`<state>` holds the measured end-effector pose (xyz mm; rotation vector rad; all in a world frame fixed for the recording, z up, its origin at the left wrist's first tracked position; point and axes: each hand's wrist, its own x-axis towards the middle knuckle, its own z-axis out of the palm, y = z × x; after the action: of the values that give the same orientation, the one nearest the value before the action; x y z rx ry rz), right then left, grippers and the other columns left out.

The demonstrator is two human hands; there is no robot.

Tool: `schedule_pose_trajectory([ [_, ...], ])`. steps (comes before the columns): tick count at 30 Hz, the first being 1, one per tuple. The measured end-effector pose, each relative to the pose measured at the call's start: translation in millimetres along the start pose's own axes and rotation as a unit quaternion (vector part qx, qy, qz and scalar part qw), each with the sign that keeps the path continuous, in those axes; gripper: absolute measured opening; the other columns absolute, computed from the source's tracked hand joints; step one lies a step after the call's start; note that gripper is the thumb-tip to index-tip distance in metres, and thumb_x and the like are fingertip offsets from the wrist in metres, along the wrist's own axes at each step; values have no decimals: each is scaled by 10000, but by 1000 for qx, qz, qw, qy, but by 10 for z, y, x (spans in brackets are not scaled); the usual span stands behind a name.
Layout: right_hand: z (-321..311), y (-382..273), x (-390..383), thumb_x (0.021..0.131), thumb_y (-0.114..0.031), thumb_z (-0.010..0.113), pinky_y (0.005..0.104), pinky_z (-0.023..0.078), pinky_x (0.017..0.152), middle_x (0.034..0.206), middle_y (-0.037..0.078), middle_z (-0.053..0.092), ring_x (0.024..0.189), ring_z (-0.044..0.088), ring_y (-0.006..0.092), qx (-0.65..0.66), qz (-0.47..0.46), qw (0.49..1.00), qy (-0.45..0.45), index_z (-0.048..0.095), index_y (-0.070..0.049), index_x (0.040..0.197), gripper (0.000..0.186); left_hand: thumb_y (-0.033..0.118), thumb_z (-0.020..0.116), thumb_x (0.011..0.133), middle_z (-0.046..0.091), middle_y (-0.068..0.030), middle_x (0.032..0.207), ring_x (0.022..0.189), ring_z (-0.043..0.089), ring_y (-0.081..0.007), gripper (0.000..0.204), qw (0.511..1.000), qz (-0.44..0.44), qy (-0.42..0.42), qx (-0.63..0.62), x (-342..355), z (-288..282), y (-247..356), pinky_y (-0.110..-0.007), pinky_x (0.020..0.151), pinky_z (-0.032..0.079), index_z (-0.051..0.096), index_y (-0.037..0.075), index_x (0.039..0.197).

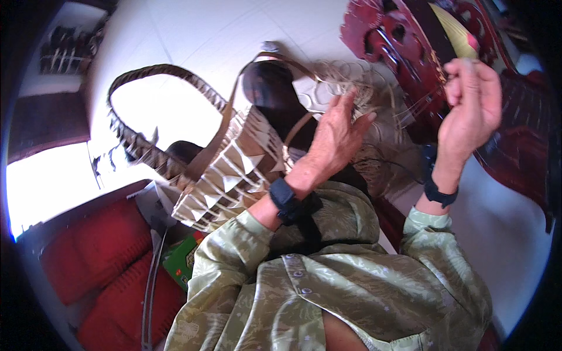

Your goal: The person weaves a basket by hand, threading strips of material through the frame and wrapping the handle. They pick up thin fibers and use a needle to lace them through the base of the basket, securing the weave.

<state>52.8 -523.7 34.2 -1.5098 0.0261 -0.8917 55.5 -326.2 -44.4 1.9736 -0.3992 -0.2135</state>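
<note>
My left hand (336, 133) is stretched out over loose, pale plant-fibre strands (377, 137), its thumb apart from the fingers. Whether it touches them is hard to see. Raised at the right, my right hand (473, 102) has its fingers pinched together. A few thin strands run toward it, but what it grips is too fine to make out. Left of my left hand a basket (234, 169) of pale open weave leans tilted against my lap. Brown flat straps (225, 126) and a thick, dark wrapped handle (161, 69) belong to it.
Dark red carved wooden furniture (404, 44) stands at the upper right, with a yellow fan-shaped thing (451, 29) by it, just above my right hand. Red cushions (96, 251) and a green box (181, 257) lie at the lower left. Pale floor tiles (234, 35) stretch beyond the basket.
</note>
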Motion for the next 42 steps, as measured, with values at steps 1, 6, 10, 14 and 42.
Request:
schedule_pose_trajectory([
  [1, -8, -9, -73, 979, -104, 651, 171, 339, 548, 857, 29, 705, 607, 454, 20, -20, 31, 999, -14, 654, -27, 953, 82, 281, 680, 959, 556, -328, 1318, 1181, 608, -401, 549, 999, 10, 4, 43, -36, -16, 49, -457, 985, 500, 529, -55, 1366],
  [6, 160, -170, -674, 979, -99, 648, 191, 399, 600, 797, -27, 663, 703, 528, 4, -82, 233, 939, -238, 632, -32, 924, 89, 226, 652, 997, 680, -170, 1126, 1030, 661, -267, 410, 997, -6, -55, -60, -435, -369, 233, -361, 907, 526, 592, -50, 1294],
  [10, 409, -344, -1105, 952, -42, 653, 226, 489, 672, 756, -12, 650, 731, 601, 34, -38, 300, 888, -347, 621, 1, 920, 62, 198, 679, 991, 682, 2, 908, 771, 594, -43, 223, 943, -187, -26, -273, -871, -702, 376, -199, 666, 492, 675, 26, 1134],
  [14, 492, -489, -1218, 928, -42, 694, 241, 493, 642, 738, 16, 664, 717, 608, 44, -60, 263, 857, -439, 649, -1, 904, 65, 108, 688, 976, 670, 1, 823, 712, 593, -46, 97, 919, -188, 46, -344, -1159, -889, 425, -204, 598, 483, 657, 20, 1005],
  [42, 181, 1128, -1183, 992, -202, 645, 198, 420, 581, 765, -32, 642, 666, 551, 32, -190, 298, 885, -302, 711, -70, 1072, 168, 143, 587, 1041, 709, -94, 914, 662, 615, -80, 186, 918, -143, 79, -363, -1583, -1132, 311, -235, 642, 508, 634, -26, 979],
])
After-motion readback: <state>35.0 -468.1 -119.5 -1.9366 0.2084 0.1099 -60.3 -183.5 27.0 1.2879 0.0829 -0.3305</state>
